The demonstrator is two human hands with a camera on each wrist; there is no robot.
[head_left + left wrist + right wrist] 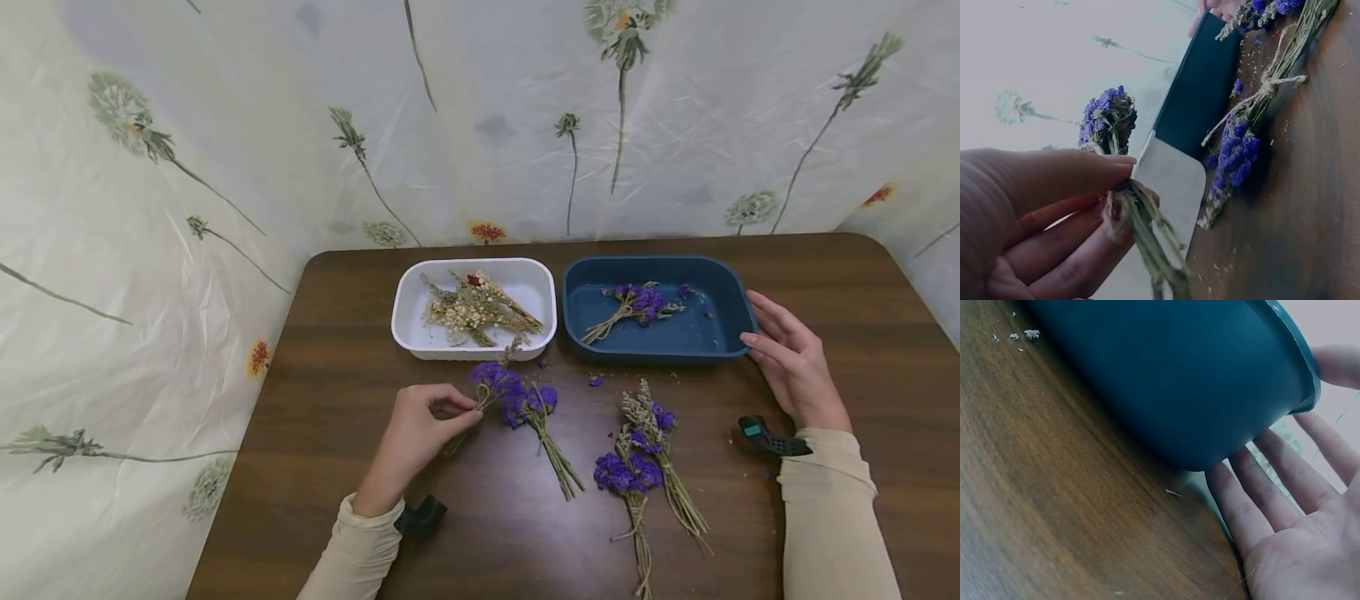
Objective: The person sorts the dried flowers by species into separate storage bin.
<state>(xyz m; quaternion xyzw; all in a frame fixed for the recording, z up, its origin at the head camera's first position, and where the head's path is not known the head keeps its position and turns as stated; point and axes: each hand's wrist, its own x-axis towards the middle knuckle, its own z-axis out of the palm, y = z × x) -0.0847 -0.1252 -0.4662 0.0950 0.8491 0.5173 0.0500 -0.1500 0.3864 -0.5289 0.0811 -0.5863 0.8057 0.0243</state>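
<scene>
My left hand pinches the stems of a dried purple flower bundle between thumb and fingers, near its twine tie. The flower head points away, close to the front of the white tub. Just right of it, another purple bundle lies on the table. At the right end of the blue tub, my right hand touches the wall and rim with fairly straight fingers. One purple bundle lies inside that tub. Pale dried flower bundles fill part of the white tub.
Two more tied purple bundles, a front one and one behind it, lie right of centre on the brown table. Loose petals and crumbs are scattered before the tubs. A flower-patterned curtain hangs behind.
</scene>
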